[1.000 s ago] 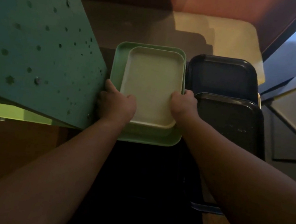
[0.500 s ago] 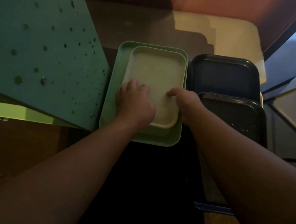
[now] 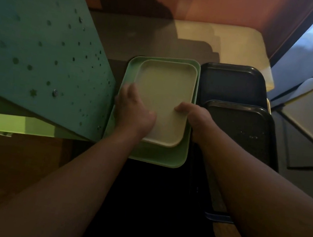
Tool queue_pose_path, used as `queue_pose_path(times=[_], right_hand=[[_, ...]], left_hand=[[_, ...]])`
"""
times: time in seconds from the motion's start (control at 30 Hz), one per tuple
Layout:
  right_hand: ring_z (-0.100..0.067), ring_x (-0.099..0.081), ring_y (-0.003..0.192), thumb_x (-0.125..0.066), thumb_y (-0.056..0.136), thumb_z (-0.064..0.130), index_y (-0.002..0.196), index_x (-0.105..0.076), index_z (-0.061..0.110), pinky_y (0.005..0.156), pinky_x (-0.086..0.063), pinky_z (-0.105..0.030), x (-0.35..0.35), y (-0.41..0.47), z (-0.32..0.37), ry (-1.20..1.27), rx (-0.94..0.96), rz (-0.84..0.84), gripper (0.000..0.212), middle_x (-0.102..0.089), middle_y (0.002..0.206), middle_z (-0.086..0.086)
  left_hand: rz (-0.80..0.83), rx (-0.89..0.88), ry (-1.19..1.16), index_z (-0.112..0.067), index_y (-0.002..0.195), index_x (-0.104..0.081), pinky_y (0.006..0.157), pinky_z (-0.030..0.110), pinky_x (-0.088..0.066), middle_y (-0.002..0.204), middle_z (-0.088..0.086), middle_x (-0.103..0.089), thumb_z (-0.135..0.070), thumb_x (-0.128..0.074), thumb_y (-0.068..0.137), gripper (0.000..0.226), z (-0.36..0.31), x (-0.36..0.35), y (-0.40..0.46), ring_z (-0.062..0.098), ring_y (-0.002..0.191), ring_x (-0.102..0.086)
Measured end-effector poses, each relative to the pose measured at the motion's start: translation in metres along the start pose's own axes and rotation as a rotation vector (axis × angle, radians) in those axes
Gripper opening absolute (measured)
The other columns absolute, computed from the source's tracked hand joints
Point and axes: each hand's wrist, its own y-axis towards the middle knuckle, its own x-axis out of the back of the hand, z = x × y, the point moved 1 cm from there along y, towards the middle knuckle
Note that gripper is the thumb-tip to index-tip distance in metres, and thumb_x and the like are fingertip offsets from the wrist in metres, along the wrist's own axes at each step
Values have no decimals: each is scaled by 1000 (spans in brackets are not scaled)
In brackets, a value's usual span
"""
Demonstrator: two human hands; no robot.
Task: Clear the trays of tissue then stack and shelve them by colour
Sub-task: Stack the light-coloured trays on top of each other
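Left hand (image 3: 133, 109) lies palm-down on the left rim of the cream tray (image 3: 164, 99), fingers together and flat, pressing rather than gripping. Right hand (image 3: 193, 117) sits at the tray's right edge, thumb curled over the rim onto the inside face; the other fingers are hidden below, so I cannot tell whether it's a full clamp.

Cream tray rests inside the larger green tray (image 3: 147, 155), pushed toward the far right corner, leaving green floor showing on the left and near sides. Both sit on the dim shelf (image 3: 153, 28), against the perforated teal panel (image 3: 42, 43).

Step looks like seating and squaring the light-coloured stack. To do it well: push with both hands evenly so the cream tray doesn't skew, keep the stack's right edge clear of the dark ones, and watch the left knuckles against the panel.

Contents: cream tray empty, no tissue visible. Green tray holds only the cream one.

Just beside on the right: two dark trays, the near dark tray (image 3: 239, 129) overlapping the far dark tray (image 3: 232, 82). Both look empty; a few faint specks on the near one, too dim to identify. Colour grouping looks largely done.
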Motion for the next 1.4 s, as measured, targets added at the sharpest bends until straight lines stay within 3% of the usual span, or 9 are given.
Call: queue_pose_path(times=[0.2, 0.4, 0.57, 0.7, 0.87, 1.0, 1.13, 1.23, 1.4], right_hand=[[-38, -68, 108, -76, 78, 19, 117, -61, 10, 99, -52, -55, 43, -21, -22, 116, 8, 44, 43, -68, 122, -17], [-45, -66, 116, -86, 59, 26, 141, -52, 9, 91, -57, -59, 104, -34, -27, 203, 138, 160, 91, -63, 134, -24], [-37, -72, 103, -73, 67, 12, 134, -59, 10, 82, -60, -51, 164, -51, -9, 142, 320, 147, 68, -73, 117, -18], [-28, -75, 80, -53, 68, -10, 129, -59, -8, 63, -61, -35, 210, -63, 2, 131, 425, 33, 61, -79, 89, -10], [-37, -63, 83, -54, 44, -7, 108, -62, -16, 70, -56, -41, 263, -73, 6, 82, 621, -105, 66, -67, 96, -27], [-31, -60, 79, -60, 47, -10, 101, -60, -10, 67, -51, -42, 280, -74, -1, 32, 734, -76, 53, -62, 91, -23], [-7, -66, 62, -68, 57, -9, 98, -63, -9, 52, -50, -20, 289, -70, -17, -81, 786, -169, 41, -68, 71, -3], [-22, -66, 79, -76, 58, 8, 97, -64, 3, 62, -53, -27, 292, -61, -33, -113, 720, -137, 41, -67, 85, -7], [-4, -67, 90, -73, 61, 34, 112, -63, 8, 74, -53, -23, 295, -54, -47, -149, 713, -118, 58, -73, 94, 10]], left_hand=[[139, 216, -205, -22, 155, -8, 112, 55, -33, 160, 11, -23, -51, -73, 76, 107, 15, 22, 3, 35, 143, -29], [648, 308, -895, -8, 122, -61, 82, 49, -59, 115, 17, -71, -21, -78, 77, 50, -16, 29, -12, 32, 93, -73], [528, 98, -946, -16, 112, -58, 75, 41, -62, 114, 12, -68, -10, -77, 79, 39, -59, -4, -40, 21, 90, -72], [362, -151, -792, -20, 134, -46, 87, 56, -56, 126, 7, -62, -41, -84, 68, 79, -88, -29, -64, 28, 114, -63], [239, -393, -689, -32, 128, -44, 84, 43, -58, 119, -16, -57, -29, -76, 72, 65, -130, -53, -87, 9, 109, -60], [220, -380, -667, -34, 134, -43, 90, 46, -55, 125, -2, -61, -34, -78, 67, 75, -142, -71, -97, 15, 114, -61], [199, -291, -554, -31, 132, -47, 79, 35, -58, 115, -3, -65, -32, -79, 65, 74, -138, -83, -104, 16, 103, -65], [171, -296, -497, -24, 138, -45, 79, 30, -49, 119, 0, -64, -23, -76, 66, 79, -137, -85, -106, 18, 104, -62], [112, -380, -509, -29, 131, -45, 80, 21, -45, 114, -9, -59, -3, -76, 76, 68, -143, -76, -113, 11, 104, -57]])
